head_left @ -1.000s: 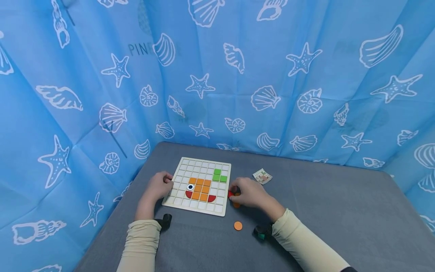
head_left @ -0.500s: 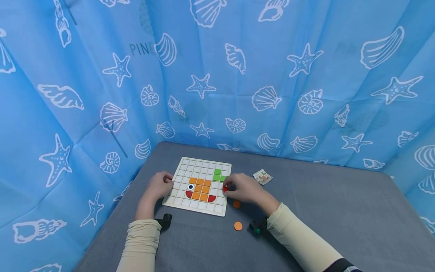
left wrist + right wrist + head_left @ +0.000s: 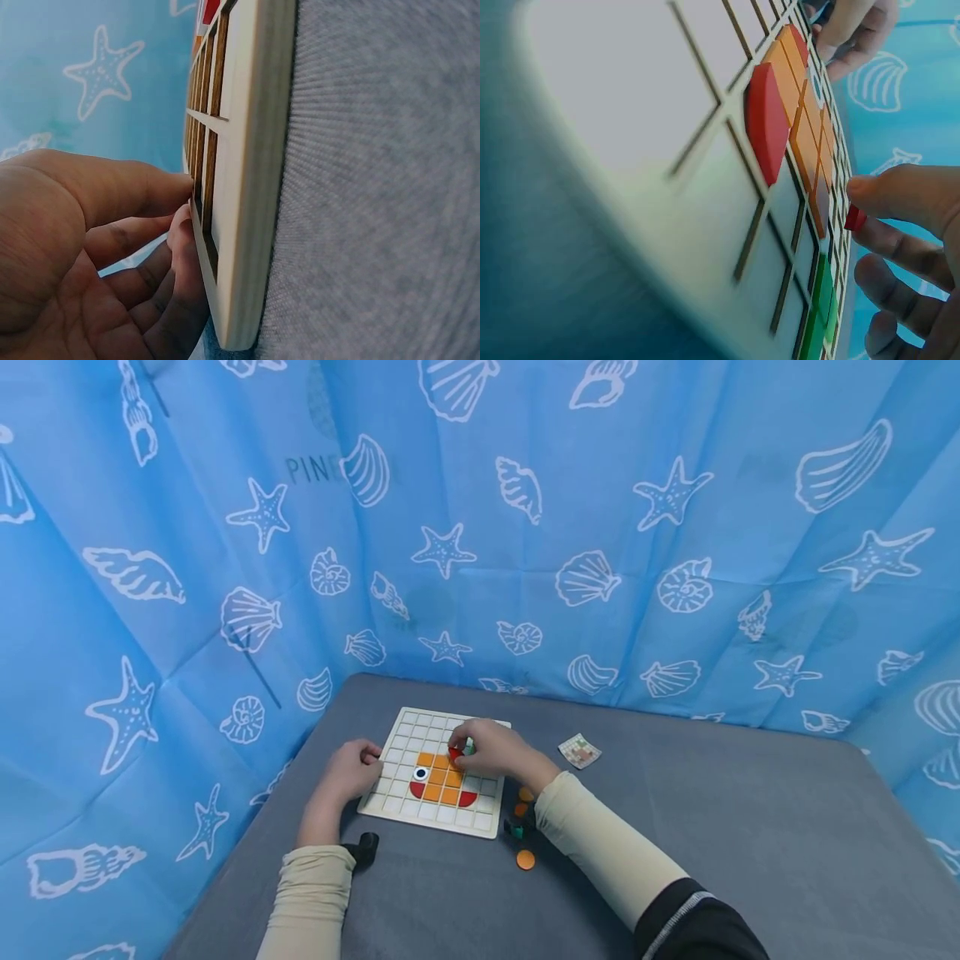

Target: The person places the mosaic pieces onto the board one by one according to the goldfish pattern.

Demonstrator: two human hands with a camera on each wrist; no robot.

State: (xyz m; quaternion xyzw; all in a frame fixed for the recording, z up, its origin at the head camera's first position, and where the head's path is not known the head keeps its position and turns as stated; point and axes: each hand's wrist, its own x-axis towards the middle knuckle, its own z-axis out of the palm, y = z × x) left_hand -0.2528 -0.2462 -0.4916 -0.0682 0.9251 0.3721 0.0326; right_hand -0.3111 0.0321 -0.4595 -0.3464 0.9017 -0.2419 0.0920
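A white grid board [image 3: 427, 824] lies on the table with a block of orange square tiles [image 3: 432, 777], an eye tile [image 3: 421, 773] and red rounded tiles [image 3: 467, 798] set in it. My left hand [image 3: 354, 770] holds the board's left edge; in the left wrist view its thumb and fingers meet at the pale rim [image 3: 259, 150]. Over the upper part of the orange block, my right hand [image 3: 489, 747] pinches a small red tile [image 3: 855, 217] between thumb and index finger. That hand mostly hides the green tiles [image 3: 817, 311] in the head view.
Orange round pieces [image 3: 526, 859] lie on the grey table [image 3: 712, 827] right of the board, several centimetres apart or close together. A small pattern card [image 3: 579, 751] lies beyond them. A blue seashell curtain [image 3: 480, 568] stands behind the table.
My right hand has picked up the red tile from beside the board and carried it left, over the board. The orange round pieces are uncovered. My left hand stays at the board's edge.
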